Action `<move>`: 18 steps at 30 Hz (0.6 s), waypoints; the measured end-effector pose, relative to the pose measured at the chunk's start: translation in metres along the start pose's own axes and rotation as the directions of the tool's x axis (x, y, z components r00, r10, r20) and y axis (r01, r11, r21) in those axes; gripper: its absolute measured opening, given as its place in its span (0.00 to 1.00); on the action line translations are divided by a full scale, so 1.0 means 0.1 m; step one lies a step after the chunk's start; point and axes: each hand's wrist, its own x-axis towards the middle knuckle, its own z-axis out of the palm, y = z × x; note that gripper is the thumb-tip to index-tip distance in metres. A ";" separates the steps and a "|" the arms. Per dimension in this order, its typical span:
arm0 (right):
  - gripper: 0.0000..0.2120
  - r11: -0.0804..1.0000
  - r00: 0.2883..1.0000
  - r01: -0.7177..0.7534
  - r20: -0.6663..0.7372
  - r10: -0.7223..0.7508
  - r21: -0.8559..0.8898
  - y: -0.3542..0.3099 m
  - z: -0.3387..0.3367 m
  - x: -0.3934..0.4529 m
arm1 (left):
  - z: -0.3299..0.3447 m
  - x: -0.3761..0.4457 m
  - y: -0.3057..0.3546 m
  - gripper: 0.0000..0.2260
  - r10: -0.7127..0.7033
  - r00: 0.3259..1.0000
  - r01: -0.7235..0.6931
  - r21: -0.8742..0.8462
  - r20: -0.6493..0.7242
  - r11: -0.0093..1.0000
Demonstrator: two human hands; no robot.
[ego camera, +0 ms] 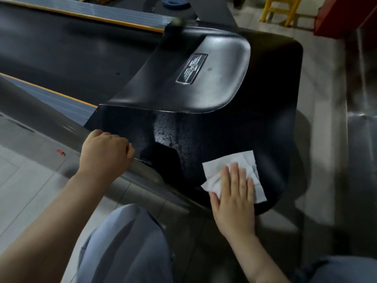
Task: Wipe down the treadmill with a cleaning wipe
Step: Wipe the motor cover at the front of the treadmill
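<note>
The right hand (234, 193) lies flat with straight fingers on a white cleaning wipe (232, 172), pressing it against the glossy black motor cover (265, 119) at the front end of the treadmill (61, 58). The left hand (106, 152) curls its fingers around the cover's near left edge, where it meets a grey side rail (51, 127). Wet droplets (165, 129) speckle the cover between the hands. A winged badge (191, 68) sits on the raised matte panel above.
</note>
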 end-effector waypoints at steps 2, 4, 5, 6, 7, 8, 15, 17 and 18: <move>0.36 0.998 0.998 -0.057 -0.009 0.058 0.036 -0.07 -0.07 0.37 | -0.02 0.00 0.01 0.19 0.001 1.000 -0.001 -0.004 0.000 1.000; 0.36 0.995 0.998 -0.065 -0.010 0.066 0.072 -0.16 -0.19 1.01 | -0.04 0.00 0.00 0.18 0.015 0.999 -0.015 0.001 0.038 1.000; 0.36 0.993 0.997 -0.077 0.012 0.076 0.093 -0.18 -0.27 1.33 | -0.05 -0.01 -0.01 0.18 0.013 0.997 -0.013 0.001 0.078 1.000; 0.36 0.991 0.996 -0.089 0.017 0.088 0.096 -0.19 -0.31 1.57 | -0.06 0.00 0.00 0.19 -0.004 0.992 0.004 0.003 0.124 1.000; 0.36 0.992 0.995 -0.097 0.012 0.096 0.082 -0.19 -0.33 1.72 | -0.07 0.01 0.01 0.18 -0.031 0.988 0.030 0.006 0.152 1.000; 0.35 0.993 0.995 -0.097 -0.004 0.098 0.064 -0.20 -0.31 1.77 | -0.08 0.03 0.05 0.18 -0.056 0.985 0.056 0.005 0.164 0.998; 0.35 0.987 0.987 -0.159 -0.014 0.159 0.022 0.15 -0.15 0.28 | -0.15 0.14 0.95 0.22 0.137 0.972 -0.080 -0.282 0.189 0.956; 0.35 0.969 0.969 -0.246 -0.014 0.246 0.034 0.20 -0.15 0.09 | -0.15 0.12 1.27 0.28 0.216 0.969 -0.165 -0.343 0.117 0.925; 0.35 0.963 0.964 -0.264 -0.014 0.266 0.057 0.17 -0.15 0.18 | -0.12 0.11 1.40 0.30 0.245 0.965 -0.194 -0.364 0.099 0.911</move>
